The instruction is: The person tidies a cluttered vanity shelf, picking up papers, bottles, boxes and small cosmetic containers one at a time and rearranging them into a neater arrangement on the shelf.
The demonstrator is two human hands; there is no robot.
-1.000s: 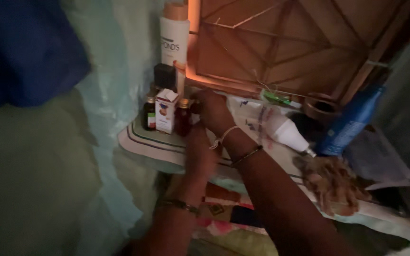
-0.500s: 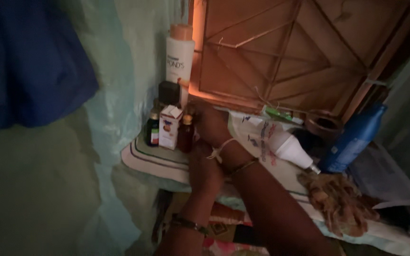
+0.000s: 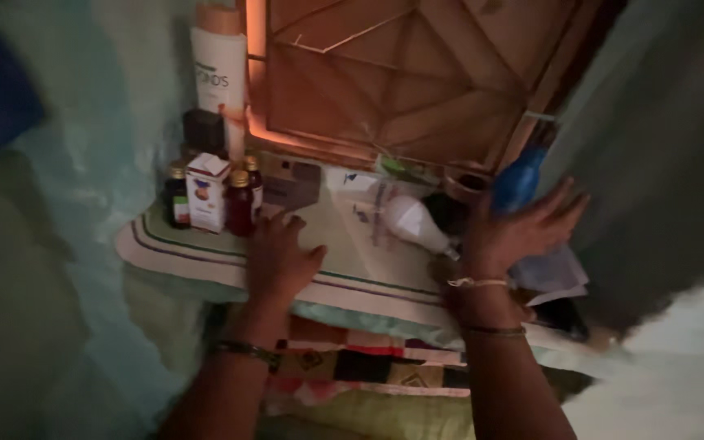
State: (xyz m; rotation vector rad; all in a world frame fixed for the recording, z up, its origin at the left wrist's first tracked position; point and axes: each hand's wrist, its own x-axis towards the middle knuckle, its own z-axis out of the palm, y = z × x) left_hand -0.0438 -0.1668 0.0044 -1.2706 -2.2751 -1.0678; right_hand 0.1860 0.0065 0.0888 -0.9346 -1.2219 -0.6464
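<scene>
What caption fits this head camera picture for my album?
Left hand flat on the striped cloth-covered shelf, right hand spread open near a white light bulb.

Blue bottle (image 3: 518, 181) behind right hand (image 3: 515, 232)

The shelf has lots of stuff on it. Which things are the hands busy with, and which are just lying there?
Busy with:
left hand flat on the cloth
right hand by the blue bottle

Just lying there:
bulb
small bottles
little box
tall white bottle
</scene>
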